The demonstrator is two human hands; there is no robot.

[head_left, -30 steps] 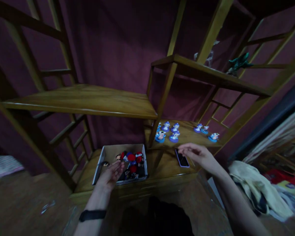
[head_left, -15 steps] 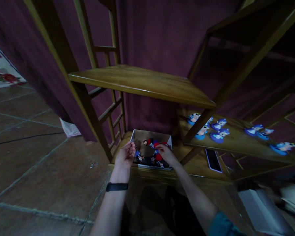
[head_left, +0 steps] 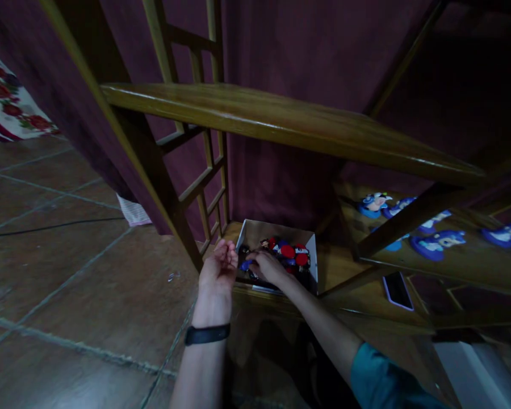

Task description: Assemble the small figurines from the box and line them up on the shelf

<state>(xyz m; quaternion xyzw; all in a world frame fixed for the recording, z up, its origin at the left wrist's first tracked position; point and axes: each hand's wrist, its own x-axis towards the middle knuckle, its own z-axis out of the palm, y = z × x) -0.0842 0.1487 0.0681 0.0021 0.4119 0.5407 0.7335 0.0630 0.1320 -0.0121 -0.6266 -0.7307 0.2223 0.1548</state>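
Note:
A shallow box (head_left: 255,228) with white walls and a brown inside stands on the low shelf, holding several small figurines (head_left: 287,251) in red, blue and black. Over its left part, my right hand (head_left: 267,267) reaches down with the fingers closed at a small blue figurine (head_left: 246,265); the hand and dim light partly hide the contact. Beside the box's left wall, my left hand (head_left: 220,267) is palm up, fingers slightly curled and apart, with nothing visible in it. A black band (head_left: 207,334) circles my left wrist.
A wooden shelf board (head_left: 255,113) juts out above the box, with a wooden post (head_left: 153,182) at the left. To the right, blue-and-white figurines (head_left: 438,243) stand on a higher shelf. A phone (head_left: 398,291) lies below them. A dark cable (head_left: 59,226) crosses the floor.
My right hand has moved left inside the box, uncovering red figurines in the middle. My left hand stays by the left wall. The view has shifted closer and to the left.

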